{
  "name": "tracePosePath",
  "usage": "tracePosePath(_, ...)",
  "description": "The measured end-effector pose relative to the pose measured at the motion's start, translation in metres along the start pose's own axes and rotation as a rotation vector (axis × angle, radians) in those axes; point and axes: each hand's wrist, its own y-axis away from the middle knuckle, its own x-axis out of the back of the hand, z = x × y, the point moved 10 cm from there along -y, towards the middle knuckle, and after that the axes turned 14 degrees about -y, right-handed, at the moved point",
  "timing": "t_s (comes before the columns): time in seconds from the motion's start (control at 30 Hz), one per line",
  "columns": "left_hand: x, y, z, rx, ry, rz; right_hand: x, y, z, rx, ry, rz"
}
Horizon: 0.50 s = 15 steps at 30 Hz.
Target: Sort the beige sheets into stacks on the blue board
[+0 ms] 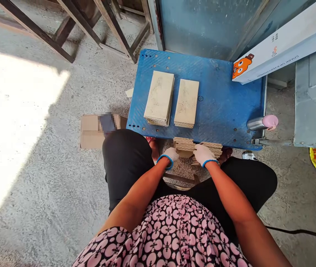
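Note:
Below the front edge of the blue table, a stack of thin wooden boards (184, 144) sits between my hands. My left hand (171, 153), in a white glove with a blue cuff, is closed at the stack's left edge. In a matching glove, my right hand (203, 154) grips the right edge, its fingertips partly hidden. More thin boards in a second stack (214, 149) lie just beyond my right hand, loosely fanned. On the table stand two neat piles of the same boards, a taller left pile (159, 94) and a lower right pile (186, 100), with dark marks on their top faces.
The blue table (219, 92) has holes along its edges. A steel bottle with a pink lid (262, 122) lies at its right. A long white box (283, 44) overhangs the back right corner. Cardboard (91, 139) lies on the floor at left; wooden frames (77, 26) stand behind.

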Motion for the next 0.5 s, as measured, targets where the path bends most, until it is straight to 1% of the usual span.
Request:
tracePosePath(0.3,-0.005,-0.013,-0.005,0.009,0.074,0.030,-0.009,-0.019,0.021,0.052,-0.142,0.065)
tracePosePath(0.4,-0.010,-0.019,-0.005,0.013,0.083,0.026,-0.013,-0.019,0.022,0.069,-0.174,0.055)
tracePosePath(0.5,-0.015,-0.024,-0.005,0.008,0.086,0.032,-0.013,-0.014,0.020,0.071,-0.189,0.050)
